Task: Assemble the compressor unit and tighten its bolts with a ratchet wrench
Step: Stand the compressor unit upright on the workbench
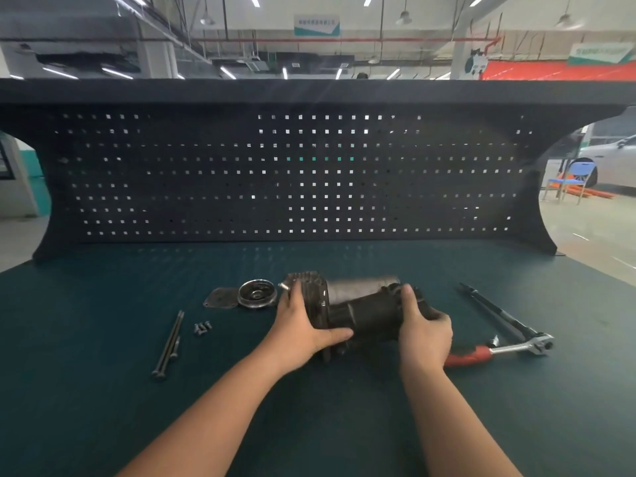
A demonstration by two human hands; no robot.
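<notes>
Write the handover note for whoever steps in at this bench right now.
Left hand grips the finned end of the compressor body; right hand grips its other end. The body lies on the mat, mid-bench.
Left of it: round cover and flat plate, both still off. Nearer left: two long bolts and a cluster of short screws, all loose.
Right: red-handled ratchet, untouched, with a long black bar beside it.
Done: nothing bolted that shows. Left: fit cover and plate, insert bolts, tighten.
</notes>
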